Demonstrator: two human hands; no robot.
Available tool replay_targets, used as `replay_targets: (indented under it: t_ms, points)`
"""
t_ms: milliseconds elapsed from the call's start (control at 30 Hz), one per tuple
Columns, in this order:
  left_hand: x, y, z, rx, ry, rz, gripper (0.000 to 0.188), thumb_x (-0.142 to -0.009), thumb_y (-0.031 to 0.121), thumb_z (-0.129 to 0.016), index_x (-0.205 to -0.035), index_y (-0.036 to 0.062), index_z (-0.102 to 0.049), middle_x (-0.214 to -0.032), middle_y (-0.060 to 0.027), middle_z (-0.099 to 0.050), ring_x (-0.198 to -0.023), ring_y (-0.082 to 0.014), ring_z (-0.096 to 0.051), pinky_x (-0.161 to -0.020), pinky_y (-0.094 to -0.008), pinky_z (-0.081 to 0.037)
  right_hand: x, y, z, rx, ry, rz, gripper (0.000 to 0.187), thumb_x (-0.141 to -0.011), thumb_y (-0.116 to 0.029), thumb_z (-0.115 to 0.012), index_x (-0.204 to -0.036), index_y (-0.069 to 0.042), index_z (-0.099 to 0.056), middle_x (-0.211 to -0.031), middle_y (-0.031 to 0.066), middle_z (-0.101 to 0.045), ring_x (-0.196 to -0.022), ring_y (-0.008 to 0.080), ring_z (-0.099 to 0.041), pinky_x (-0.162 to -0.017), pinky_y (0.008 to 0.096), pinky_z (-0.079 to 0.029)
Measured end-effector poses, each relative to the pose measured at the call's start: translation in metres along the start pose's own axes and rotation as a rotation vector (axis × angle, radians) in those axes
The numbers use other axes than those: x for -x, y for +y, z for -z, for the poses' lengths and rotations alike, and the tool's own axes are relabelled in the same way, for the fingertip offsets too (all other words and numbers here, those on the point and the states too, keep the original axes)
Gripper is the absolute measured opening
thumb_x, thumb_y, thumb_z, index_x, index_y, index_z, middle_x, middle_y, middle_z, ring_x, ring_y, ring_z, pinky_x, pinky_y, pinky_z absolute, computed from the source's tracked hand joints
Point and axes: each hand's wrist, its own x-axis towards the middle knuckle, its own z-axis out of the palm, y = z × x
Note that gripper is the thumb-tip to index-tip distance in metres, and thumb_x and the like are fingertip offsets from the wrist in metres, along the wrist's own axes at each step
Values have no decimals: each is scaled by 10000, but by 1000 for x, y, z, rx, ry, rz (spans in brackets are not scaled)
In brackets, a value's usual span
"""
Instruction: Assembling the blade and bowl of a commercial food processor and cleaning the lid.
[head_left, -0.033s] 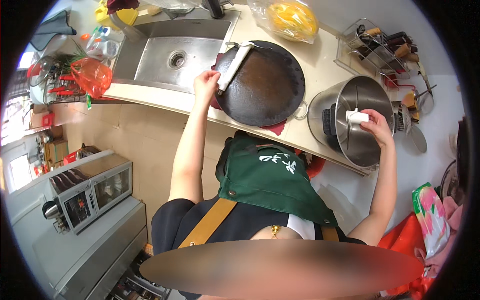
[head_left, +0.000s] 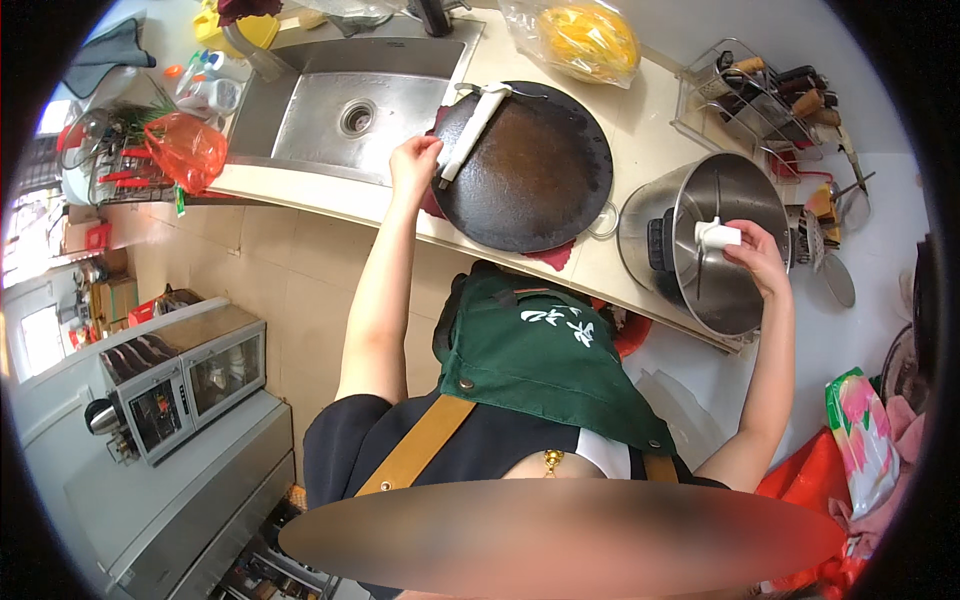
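Observation:
My right hand (head_left: 762, 262) pinches a white hub with long thin metal blades (head_left: 712, 236), held over the mouth of a deep steel pot (head_left: 690, 185) with a black side handle. The pot stands at the counter's right. On the round black griddle (head_left: 550, 170) at the middle lies a long white shaft (head_left: 472, 140) with thin metal arms at its far end. My left hand (head_left: 412, 168) is beside the griddle's left edge, close to the shaft's near end. Its thumb and fingers are pinched together; what they hold, if anything, cannot be made out.
A steel sink (head_left: 285, 125) is set in the counter on the left. Behind the griddle sits a clear bag of yellow food (head_left: 585, 45). A wire rack of utensils (head_left: 750, 100) stands at the back right. Dark red cloth (head_left: 550, 256) shows under the griddle.

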Motion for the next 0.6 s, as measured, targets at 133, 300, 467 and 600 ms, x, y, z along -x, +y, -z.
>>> replay_targets:
  t_ms: [133,300,467,600]
  points:
    - [-20,-8,4,-342,-12,-104,302,-653,280,-643,-803,19,-611,-694,-123,-602,-624,-209,-582,-604,-299,-448,18,-4,3,-7,149,105,374,-674,5,-583,-1031,-13,-474,-954,56,-531,-879,127,-522,-726,223,-446]
    - [2,-20,3,-766,-296,-61,487,-505,418,-725,-786,44,-591,-786,-128,-594,-760,-254,-576,-666,-345,-444,39,2,9,-112,243,273,433,-704,-21,-587,-1108,-12,-431,-1016,66,-498,-936,141,-499,-792,250,-435]
    - [30,-37,-14,-693,-6,-160,281,-620,248,-670,-776,35,-575,-765,-151,-586,-734,-280,-570,-641,-361,-441,51,10,6,-172,314,399,416,-725,-19,-568,-1114,0,-420,-1034,80,-483,-960,155,-487,-816,262,-426]
    - [25,-47,-15,-458,185,-198,197,-684,192,-605,-773,17,-588,-705,-165,-583,-681,-312,-567,-622,-363,-441,59,10,0,-255,372,473,409,-737,-19,-553,-1119,8,-410,-1049,92,-472,-979,165,-474,-839,275,-411]
